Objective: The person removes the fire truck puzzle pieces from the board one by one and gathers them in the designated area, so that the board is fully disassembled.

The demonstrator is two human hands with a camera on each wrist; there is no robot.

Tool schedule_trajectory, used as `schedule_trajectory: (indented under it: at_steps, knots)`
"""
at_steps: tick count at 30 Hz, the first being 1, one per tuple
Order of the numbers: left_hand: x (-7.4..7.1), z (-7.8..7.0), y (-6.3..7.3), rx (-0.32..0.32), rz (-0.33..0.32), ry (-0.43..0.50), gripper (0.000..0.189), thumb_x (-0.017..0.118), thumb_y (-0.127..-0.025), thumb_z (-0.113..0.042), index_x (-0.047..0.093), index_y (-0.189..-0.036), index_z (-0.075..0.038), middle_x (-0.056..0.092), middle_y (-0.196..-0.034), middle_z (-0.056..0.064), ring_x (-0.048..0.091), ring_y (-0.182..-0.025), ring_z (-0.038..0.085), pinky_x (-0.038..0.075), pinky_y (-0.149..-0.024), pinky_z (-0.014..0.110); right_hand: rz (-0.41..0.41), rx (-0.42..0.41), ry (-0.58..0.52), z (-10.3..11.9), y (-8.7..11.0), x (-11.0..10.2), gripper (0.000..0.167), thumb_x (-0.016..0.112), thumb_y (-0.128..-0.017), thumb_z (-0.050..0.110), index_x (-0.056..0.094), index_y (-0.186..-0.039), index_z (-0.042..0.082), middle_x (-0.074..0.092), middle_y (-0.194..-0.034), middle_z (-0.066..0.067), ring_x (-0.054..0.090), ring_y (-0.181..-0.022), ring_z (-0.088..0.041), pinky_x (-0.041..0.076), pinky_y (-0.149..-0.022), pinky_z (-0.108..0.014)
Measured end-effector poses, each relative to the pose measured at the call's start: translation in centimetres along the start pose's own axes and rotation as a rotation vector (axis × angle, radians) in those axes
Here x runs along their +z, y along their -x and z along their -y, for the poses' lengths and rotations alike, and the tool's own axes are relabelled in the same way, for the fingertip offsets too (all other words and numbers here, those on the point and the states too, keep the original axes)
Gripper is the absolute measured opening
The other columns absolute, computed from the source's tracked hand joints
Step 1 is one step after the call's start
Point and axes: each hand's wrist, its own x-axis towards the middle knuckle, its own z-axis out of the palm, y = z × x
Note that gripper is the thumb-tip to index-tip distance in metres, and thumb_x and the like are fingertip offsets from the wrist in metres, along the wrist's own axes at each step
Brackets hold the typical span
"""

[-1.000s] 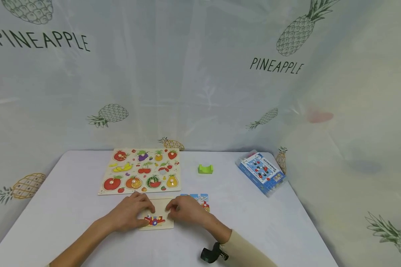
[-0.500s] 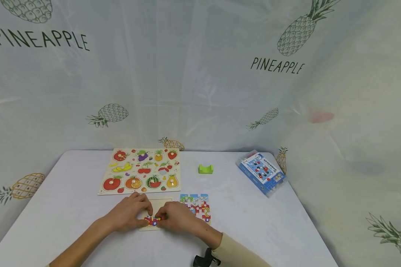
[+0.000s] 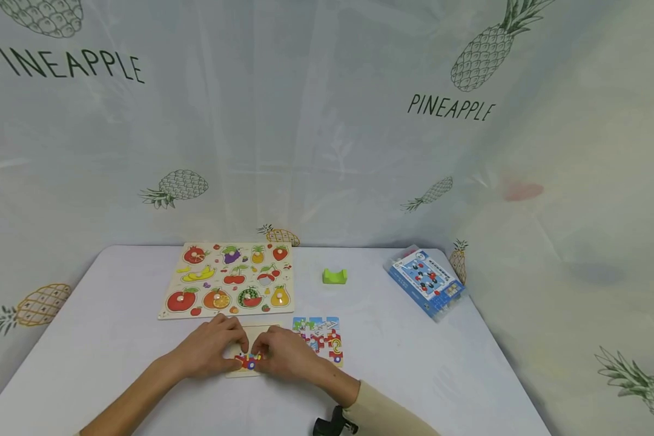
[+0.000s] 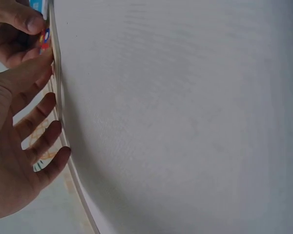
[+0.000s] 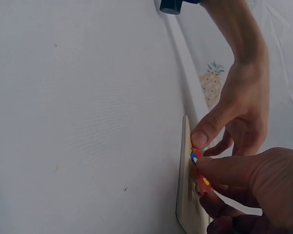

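A small pale wooden puzzle tray lies at the table's front middle. At its lower part is a red jigsaw piece with blue and yellow print, between the two hands. My left hand holds the piece's left side with thumb and index finger; its other fingers extend along the tray in the left wrist view. My right hand pinches the right side, its thumb on the printed face in the right wrist view. The fingers hide part of the piece, so I cannot tell whether several are joined.
Right of the tray lies a group of jigsaw pieces. Behind stands a fruit puzzle board. A green block and a blue boxed set sit farther back on the white table.
My right hand has moved left onto the red jigsaw piece, uncovering more of the jigsaw pieces at the right. My left hand has stayed nearly still.
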Motion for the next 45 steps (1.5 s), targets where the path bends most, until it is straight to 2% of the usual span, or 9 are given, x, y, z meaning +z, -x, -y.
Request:
schedule_trajectory:
  at_steps: [8, 14, 18, 22, 29, 33, 40, 45]
  knots:
    - [0.1, 0.0, 0.1, 0.006, -0.014, -0.005, 0.026, 0.086, -0.076, -0.035, 0.065, -0.09, -0.039, 0.054, -0.099, -0.02, 0.047, -0.1, 0.014, 0.043, -0.078, 0.043, -0.016, 0.024, -0.09, 0.3, 0.0, -0.3, 0.012, 0.079, -0.085, 0.016, 0.071, -0.093, 0.022, 0.059, -0.078, 0.018, 0.049, -0.071, 0.006, 0.041, -0.066, -0.013]
    - [-0.1, -0.1, 0.1, 0.005, -0.005, 0.007, 0.026, 0.086, -0.077, -0.035, 0.065, -0.09, -0.039, 0.054, -0.1, -0.02, 0.048, -0.101, 0.016, 0.044, -0.079, 0.044, -0.032, 0.014, -0.199, 0.0, 0.3, -1.0, 0.013, 0.07, -0.088, 0.009, 0.071, -0.092, 0.021, 0.06, -0.076, 0.018, 0.051, -0.067, 0.006, 0.043, -0.063, -0.013]
    - [-0.1, -0.1, 0.2, -0.004, 0.002, 0.01, 0.025, 0.086, -0.077, -0.036, 0.065, -0.09, -0.039, 0.055, -0.1, -0.02, 0.048, -0.102, 0.017, 0.044, -0.081, 0.046, -0.028, 0.067, -0.287, -0.7, 0.6, -2.3, 0.012, 0.067, -0.09, 0.011, 0.072, -0.094, 0.021, 0.06, -0.077, 0.016, 0.051, -0.064, 0.002, 0.042, -0.058, -0.017]
    - [0.0, 0.0, 0.0, -0.022, 0.018, 0.007, 0.024, 0.086, -0.077, -0.037, 0.065, -0.089, -0.039, 0.055, -0.1, -0.02, 0.047, -0.102, 0.016, 0.044, -0.082, 0.046, -0.05, 0.117, -0.317, -1.9, 1.1, -3.7, 0.007, 0.071, -0.091, 0.016, 0.073, -0.095, 0.021, 0.061, -0.077, 0.015, 0.05, -0.063, -0.002, 0.041, -0.055, -0.019]
    - [-0.2, -0.1, 0.0, -0.018, 0.033, 0.01, 0.024, 0.086, -0.078, -0.035, 0.065, -0.089, -0.039, 0.054, -0.1, -0.019, 0.047, -0.103, 0.017, 0.044, -0.082, 0.046, -0.074, 0.203, -0.344, -4.5, 2.7, -6.0, 0.005, 0.073, -0.092, 0.022, 0.074, -0.097, 0.021, 0.063, -0.079, 0.011, 0.055, -0.067, -0.006, 0.045, -0.056, -0.023]
    - [-0.1, -0.1, 0.0, -0.009, 0.028, 0.007, 0.024, 0.086, -0.078, -0.034, 0.065, -0.089, -0.039, 0.054, -0.099, -0.02, 0.047, -0.103, 0.016, 0.044, -0.082, 0.045, -0.046, 0.222, -0.325, -6.0, 3.8, -6.6, 0.008, 0.072, -0.093, 0.023, 0.074, -0.1, 0.018, 0.064, -0.082, 0.011, 0.056, -0.069, -0.007, 0.047, -0.058, -0.023]
    - [-0.2, -0.2, 0.0, -0.008, 0.036, 0.018, 0.025, 0.086, -0.077, -0.035, 0.065, -0.09, -0.04, 0.054, -0.1, -0.02, 0.046, -0.102, 0.016, 0.044, -0.081, 0.044, 0.046, 0.264, -0.32, -7.4, 5.4, -6.2, 0.004, 0.076, -0.089, 0.02, 0.074, -0.092, 0.017, 0.066, -0.078, 0.01, 0.056, -0.066, -0.007, 0.045, -0.059, -0.023]
    - [-0.2, -0.2, 0.0, -0.007, 0.032, 0.02, 0.025, 0.086, -0.078, -0.034, 0.065, -0.09, -0.04, 0.054, -0.099, -0.02, 0.046, -0.102, 0.016, 0.044, -0.081, 0.044, 0.064, 0.281, -0.292, -8.0, 6.1, -5.6, 0.005, 0.078, -0.087, 0.019, 0.074, -0.09, 0.018, 0.065, -0.077, 0.012, 0.054, -0.07, -0.007, 0.044, -0.061, -0.023]
